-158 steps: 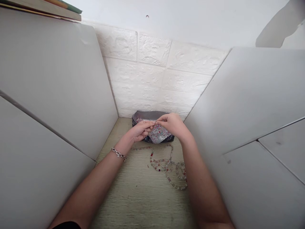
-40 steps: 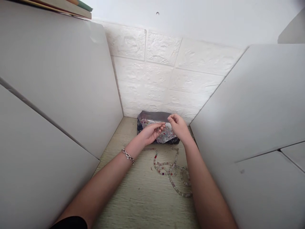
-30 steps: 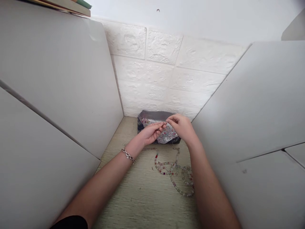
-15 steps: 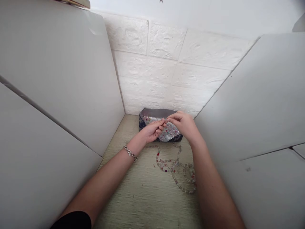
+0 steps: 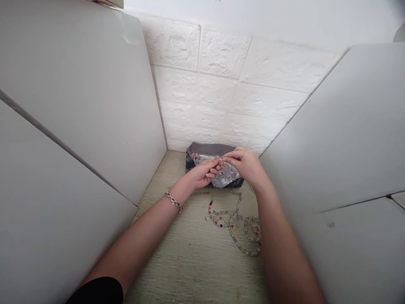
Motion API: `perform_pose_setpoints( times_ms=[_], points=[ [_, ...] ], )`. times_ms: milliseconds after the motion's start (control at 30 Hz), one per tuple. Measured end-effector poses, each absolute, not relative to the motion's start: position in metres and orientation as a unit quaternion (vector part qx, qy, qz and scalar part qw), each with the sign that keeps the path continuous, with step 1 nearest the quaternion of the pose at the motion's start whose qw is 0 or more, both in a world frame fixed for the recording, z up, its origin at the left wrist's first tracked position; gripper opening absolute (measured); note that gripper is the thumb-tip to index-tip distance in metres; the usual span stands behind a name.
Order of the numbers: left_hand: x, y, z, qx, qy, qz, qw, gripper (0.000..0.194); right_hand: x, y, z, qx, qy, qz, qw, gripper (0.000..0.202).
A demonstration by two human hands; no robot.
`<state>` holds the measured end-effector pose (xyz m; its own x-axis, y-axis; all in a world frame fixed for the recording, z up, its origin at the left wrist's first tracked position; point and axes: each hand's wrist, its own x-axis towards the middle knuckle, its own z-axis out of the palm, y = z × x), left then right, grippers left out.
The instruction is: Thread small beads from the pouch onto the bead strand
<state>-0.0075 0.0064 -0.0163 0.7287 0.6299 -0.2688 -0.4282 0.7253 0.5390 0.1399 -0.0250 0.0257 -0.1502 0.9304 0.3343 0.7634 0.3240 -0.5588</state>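
Steadily: we keep left hand and right hand pinched together over the bead box at 12 o'clock; whether a bead sits between the fingertips, cannot tell; strand slack at 6.

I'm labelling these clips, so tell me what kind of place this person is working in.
Probably a small home craft nook for beadwork: a narrow table boxed in by white boards, a tray of loose beads against the wall, and a strung bead strand lying beside the right arm.
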Motion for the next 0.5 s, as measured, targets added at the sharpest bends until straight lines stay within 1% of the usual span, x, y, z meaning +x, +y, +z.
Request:
perform_pose_setpoints(
  times_ms=[500],
  points=[
    [-0.007,0.0053,-0.0164,0.256,0.224,0.282,0.897,0.025,0.1371,-0.0278,0.0291,-0.581,-0.74,0.132,0.311,0.019]
  ],
)
